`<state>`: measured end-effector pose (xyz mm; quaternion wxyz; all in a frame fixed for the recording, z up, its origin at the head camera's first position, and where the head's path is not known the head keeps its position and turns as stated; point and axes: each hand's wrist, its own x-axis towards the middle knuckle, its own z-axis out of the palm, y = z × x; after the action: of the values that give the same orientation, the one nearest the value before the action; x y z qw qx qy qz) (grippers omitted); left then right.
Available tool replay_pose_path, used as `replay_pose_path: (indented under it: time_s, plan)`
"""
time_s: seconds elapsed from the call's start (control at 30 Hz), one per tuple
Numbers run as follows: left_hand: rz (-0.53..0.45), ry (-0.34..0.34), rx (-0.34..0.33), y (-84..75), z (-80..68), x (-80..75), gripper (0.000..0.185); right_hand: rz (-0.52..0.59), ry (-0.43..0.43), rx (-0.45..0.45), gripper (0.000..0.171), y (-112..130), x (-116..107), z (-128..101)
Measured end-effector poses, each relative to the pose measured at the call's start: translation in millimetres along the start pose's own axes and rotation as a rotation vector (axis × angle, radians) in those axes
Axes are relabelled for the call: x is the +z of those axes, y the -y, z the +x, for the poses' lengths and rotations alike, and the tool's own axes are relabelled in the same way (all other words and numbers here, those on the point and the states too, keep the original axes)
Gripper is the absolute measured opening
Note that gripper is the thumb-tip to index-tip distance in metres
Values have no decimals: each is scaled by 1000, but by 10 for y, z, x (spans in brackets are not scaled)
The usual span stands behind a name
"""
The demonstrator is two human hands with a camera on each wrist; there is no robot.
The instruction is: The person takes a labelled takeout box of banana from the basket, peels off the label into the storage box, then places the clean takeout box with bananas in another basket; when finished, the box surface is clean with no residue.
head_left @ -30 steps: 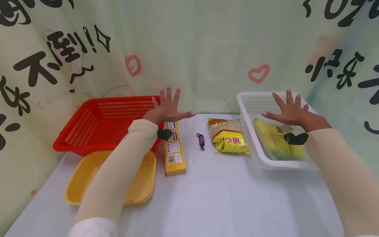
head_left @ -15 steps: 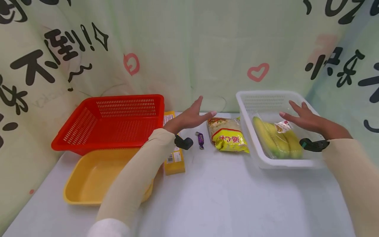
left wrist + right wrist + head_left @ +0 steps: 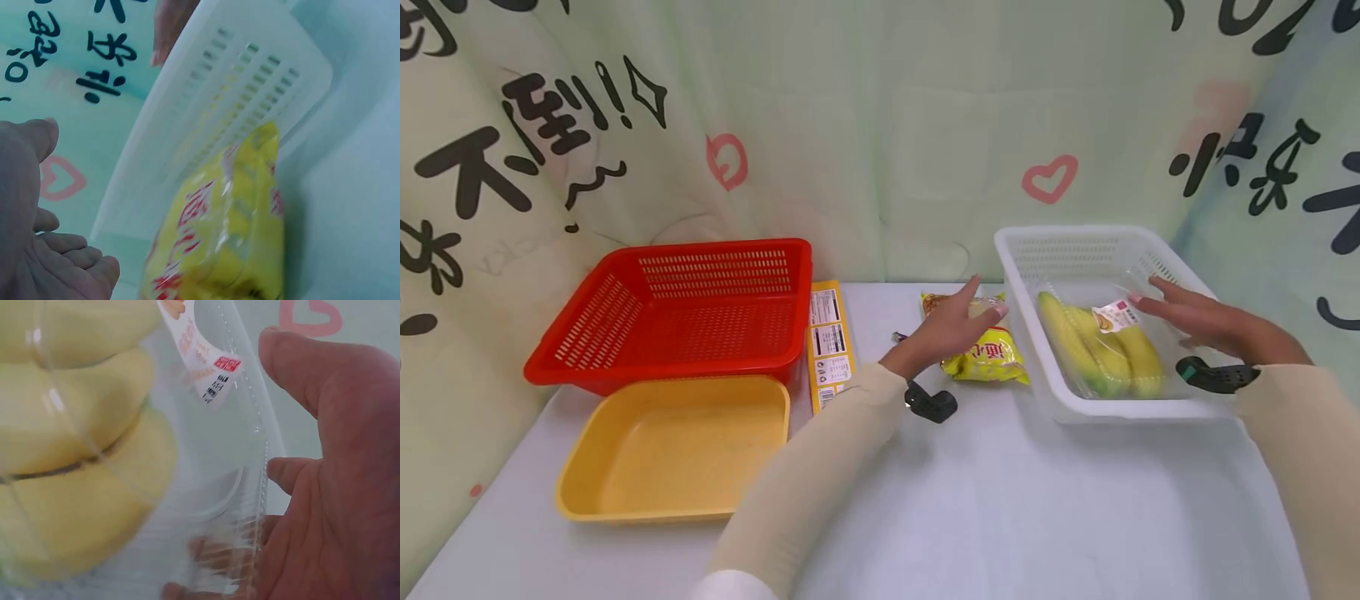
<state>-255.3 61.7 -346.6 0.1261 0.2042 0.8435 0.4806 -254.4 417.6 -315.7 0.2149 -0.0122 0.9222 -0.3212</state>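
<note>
My left hand (image 3: pixel 947 333) is above the yellow snack bag (image 3: pixel 988 358), partly covering it in the head view. In the left wrist view its fingers are apart from the bag, which leans near the white basket (image 3: pixel 250 69). My right hand (image 3: pixel 1221 321) reaches into that basket, beside a clear plastic pack of bananas (image 3: pixel 1101 354) with a white label. Seen from the right wrist, some fingers (image 3: pixel 215 556) show through the clear plastic, while the thumb stands away from the pack. A purple-wrapped candy (image 3: pixel 898 337) is mostly hidden behind my left hand.
At the left stands a red basket (image 3: pixel 722 367), with a yellow tray (image 3: pixel 677 510) in front of it. A long yellow box (image 3: pixel 829 333) lies beside the red basket. Printed curtains (image 3: pixel 940 125) hang behind the white table (image 3: pixel 1000 508).
My left hand has moved right, from over the red basket's edge to over the snack bag. The right hand has shifted right and lower, toward the banana pack's right side.
</note>
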Motion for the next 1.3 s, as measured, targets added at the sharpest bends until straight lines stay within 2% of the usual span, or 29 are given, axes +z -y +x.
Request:
replay_pose_path:
  time_s: [0.13, 0.4, 0.67, 0.77, 0.9, 1.13, 1.3]
  plan:
    - [-75, -7, 39, -56, -9, 182, 74, 66, 51, 35, 94, -50, 14, -30]
    - [-157, -57, 83, -101, 18, 456, 62, 70, 48, 46, 93, -96, 60, -33]
    - [-322, 2, -5, -144, -13, 605, 72, 105, 95, 41, 93, -146, 93, -17]
    - [-391, 7, -4, -164, -24, 631, 71, 124, 111, 47, 94, -142, 100, -15]
    - [-439, -9, -3, -181, -36, 664, 67, 144, 119, 47, 93, -158, 98, -22]
    - [-474, -72, -98, -225, -29, 734, 73, 225, 81, 12, 81, -221, 93, -28]
    - [-500, -87, -115, -239, -12, 763, 71, 231, 61, 6, 75, -224, 85, -41]
